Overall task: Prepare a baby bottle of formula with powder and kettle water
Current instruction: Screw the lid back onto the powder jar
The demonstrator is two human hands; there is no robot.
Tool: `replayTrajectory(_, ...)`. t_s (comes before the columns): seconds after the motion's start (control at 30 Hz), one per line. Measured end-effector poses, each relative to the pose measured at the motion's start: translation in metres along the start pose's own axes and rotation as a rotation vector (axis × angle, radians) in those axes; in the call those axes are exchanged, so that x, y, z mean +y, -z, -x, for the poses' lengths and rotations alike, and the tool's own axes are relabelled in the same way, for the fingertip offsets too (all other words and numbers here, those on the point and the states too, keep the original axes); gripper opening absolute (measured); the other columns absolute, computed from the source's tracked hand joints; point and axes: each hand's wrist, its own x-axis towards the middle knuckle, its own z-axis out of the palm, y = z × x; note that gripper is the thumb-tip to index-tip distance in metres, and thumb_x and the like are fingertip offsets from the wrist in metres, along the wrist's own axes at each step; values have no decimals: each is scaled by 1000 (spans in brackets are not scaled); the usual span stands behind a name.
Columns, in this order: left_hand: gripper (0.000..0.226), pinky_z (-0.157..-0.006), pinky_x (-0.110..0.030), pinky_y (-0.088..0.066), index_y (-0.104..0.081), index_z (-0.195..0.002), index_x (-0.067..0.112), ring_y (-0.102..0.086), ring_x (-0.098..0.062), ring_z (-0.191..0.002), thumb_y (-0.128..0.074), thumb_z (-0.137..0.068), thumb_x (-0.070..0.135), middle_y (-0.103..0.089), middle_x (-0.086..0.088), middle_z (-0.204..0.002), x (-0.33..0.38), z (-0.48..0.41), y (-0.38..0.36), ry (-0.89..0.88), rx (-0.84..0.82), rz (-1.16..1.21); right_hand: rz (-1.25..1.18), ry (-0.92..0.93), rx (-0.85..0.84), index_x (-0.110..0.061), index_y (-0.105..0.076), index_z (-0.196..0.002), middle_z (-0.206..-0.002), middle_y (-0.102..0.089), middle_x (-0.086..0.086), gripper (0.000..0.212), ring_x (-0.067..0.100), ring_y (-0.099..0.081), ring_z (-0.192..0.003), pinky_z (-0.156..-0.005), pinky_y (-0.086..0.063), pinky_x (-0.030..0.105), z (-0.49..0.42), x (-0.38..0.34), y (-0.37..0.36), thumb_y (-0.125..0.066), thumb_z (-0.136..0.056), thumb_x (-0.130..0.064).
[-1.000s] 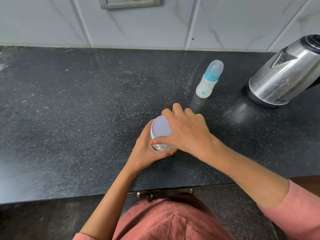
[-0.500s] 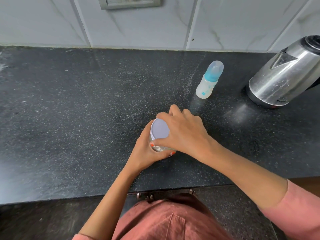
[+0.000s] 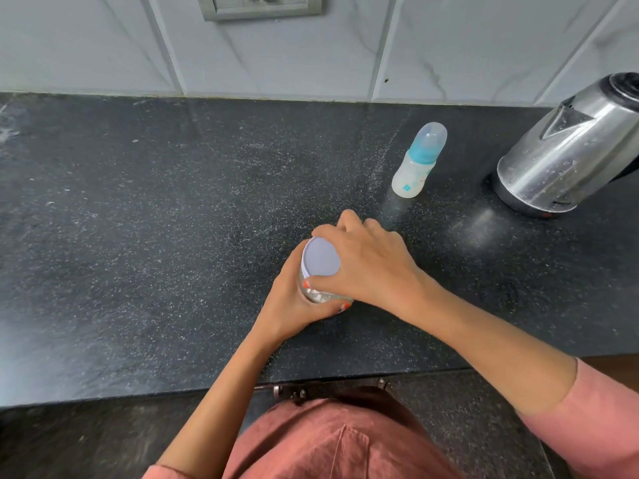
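A clear powder jar (image 3: 323,295) with a pale lilac lid (image 3: 320,257) stands near the middle of the black counter. My left hand (image 3: 294,305) wraps around the jar's body from the left. From the right, my right hand (image 3: 370,267) grips the lid's rim with thumb and fingers. Most of the jar is hidden by both hands. A small baby bottle (image 3: 416,164) with a teal collar and a clear cap stands upright behind the hands, to the right. The steel kettle (image 3: 567,153) sits on its base at the far right.
The dark speckled counter (image 3: 138,236) meets a white tiled wall at the back, with a wall socket (image 3: 259,5) at the top. The counter's front edge runs just before my body, with a drawer handle (image 3: 328,388) below it.
My right hand has turned a little on the lid, fingers curling tighter round its rim. The jar, bottle and kettle stay where they were.
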Motion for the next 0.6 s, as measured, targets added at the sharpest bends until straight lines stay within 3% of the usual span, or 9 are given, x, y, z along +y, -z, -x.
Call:
replayTrajectory(0.13, 84, -90, -17, -43, -37, -118, 60, -51, 1, -116, -81, -48, 44, -54, 27, -121, 0, 0, 0, -3, -8, 15, -75, 30, -95, -30, -24, -140, -134, -33, 3, 86, 27, -38, -121, -82, -36, 39, 0, 4, 0, -60, -69, -64)
replayTrajectory(0.2, 83, -93, -16, -40, -37, -119, 58, -48, 3, -118, -80, -49, 45, -53, 27, -123, 1, 0, 1, -13, -11, 6, -91, 145, -205, -35, -14, -143, -148, -19, 0, 92, 24, -19, -136, -96, -35, 42, -1, 10, 9, -68, -71, -51)
replayTrajectory(0.27, 80, -87, -7, -39, -37, -116, 62, -48, 9, -113, -80, -50, 45, -52, 34, -118, 2, 0, 1, -23, -20, -13, -31, 242, -281, -38, -17, -142, -151, -14, -3, 87, 21, -11, -139, -99, -36, 41, -3, 14, 14, -70, -74, -33)
replayTrajectory(0.37, 78, -84, -8, -40, -40, -114, 60, -51, 8, -109, -81, -49, 44, -55, 29, -115, 1, 1, 0, -7, -20, -3, 10, 242, -277, -41, -25, -139, -145, -26, -5, 77, 23, -32, -127, -86, -41, 38, -3, 16, 14, -67, -76, -27)
replayTrajectory(0.5, 82, -82, -5, -40, -38, -116, 61, -50, 8, -112, -81, -48, 42, -53, 31, -118, 1, 1, -1, 7, -5, 7, 64, 42, -65, -31, -34, -132, -124, -40, 3, 70, 30, -49, -105, -72, -32, 35, -1, 3, 4, -61, -72, -55)
replayTrajectory(0.6, 84, -86, -10, -42, -37, -120, 55, -50, 5, -114, -81, -50, 41, -51, 31, -121, -1, 2, -1, -7, -6, 2, 52, -38, -25, -25, -35, -131, -121, -40, 5, 76, 31, -50, -104, -71, -31, 36, 0, -1, -2, -57, -70, -65)
